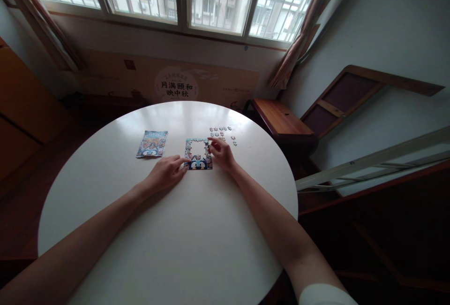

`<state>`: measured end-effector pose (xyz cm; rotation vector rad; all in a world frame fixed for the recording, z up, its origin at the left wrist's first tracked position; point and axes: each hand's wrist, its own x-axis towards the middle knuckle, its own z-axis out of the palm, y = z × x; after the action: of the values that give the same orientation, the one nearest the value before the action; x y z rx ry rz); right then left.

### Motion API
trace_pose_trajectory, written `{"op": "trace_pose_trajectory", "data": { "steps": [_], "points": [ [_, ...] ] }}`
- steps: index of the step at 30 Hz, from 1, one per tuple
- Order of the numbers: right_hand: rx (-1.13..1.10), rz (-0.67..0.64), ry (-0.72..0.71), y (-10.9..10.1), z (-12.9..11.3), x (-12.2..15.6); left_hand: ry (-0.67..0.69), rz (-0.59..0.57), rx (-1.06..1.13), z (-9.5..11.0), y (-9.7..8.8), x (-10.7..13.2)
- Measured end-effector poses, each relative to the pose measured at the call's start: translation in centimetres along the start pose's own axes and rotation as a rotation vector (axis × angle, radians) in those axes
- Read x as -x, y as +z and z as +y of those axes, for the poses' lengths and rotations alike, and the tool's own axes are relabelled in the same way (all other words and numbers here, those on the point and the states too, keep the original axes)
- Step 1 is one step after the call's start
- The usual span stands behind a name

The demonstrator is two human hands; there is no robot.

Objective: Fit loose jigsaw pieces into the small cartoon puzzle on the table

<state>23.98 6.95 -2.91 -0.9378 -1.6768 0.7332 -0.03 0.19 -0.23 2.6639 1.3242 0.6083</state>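
A partly assembled jigsaw puzzle [198, 164] lies flat on the white round table, its picture filled in along the bottom and around the edges, with a bare gap in the middle. My left hand [168, 170] rests at its lower left, index finger stretched onto the puzzle, holding nothing. Over the puzzle's upper right side, my right hand [221, 152] is closed in a pinch on what looks like a small puzzle piece, mostly covered by the fingers. Several loose puzzle pieces [225, 128] are spread beyond the right hand. Left of the puzzle lies a colourful printed packet [152, 144].
The round white table [168, 244] fills the middle of the view. A wooden stool-like bench [277, 116] stands behind it at the right. Barred windows [218, 0] with curtains run along the far wall, above a printed cardboard panel [218, 80].
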Motion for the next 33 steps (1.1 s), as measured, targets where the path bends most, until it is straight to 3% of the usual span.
{"op": "trace_pose_trajectory", "data": {
  "steps": [8, 22, 33],
  "points": [
    [0.113, 0.019, -0.042, -0.2, -0.5, 0.1, -0.001, 0.004, 0.014, 0.2, -0.1, 0.0],
    [0.027, -0.004, 0.067, -0.3, -1.4, 0.2, 0.003, 0.009, 0.014, 0.0, 0.0, 0.0],
    [0.072, -0.029, -0.003, -0.3, -0.8, 0.1, 0.005, 0.001, 0.014, 0.1, 0.0, 0.0]
  ]
}}
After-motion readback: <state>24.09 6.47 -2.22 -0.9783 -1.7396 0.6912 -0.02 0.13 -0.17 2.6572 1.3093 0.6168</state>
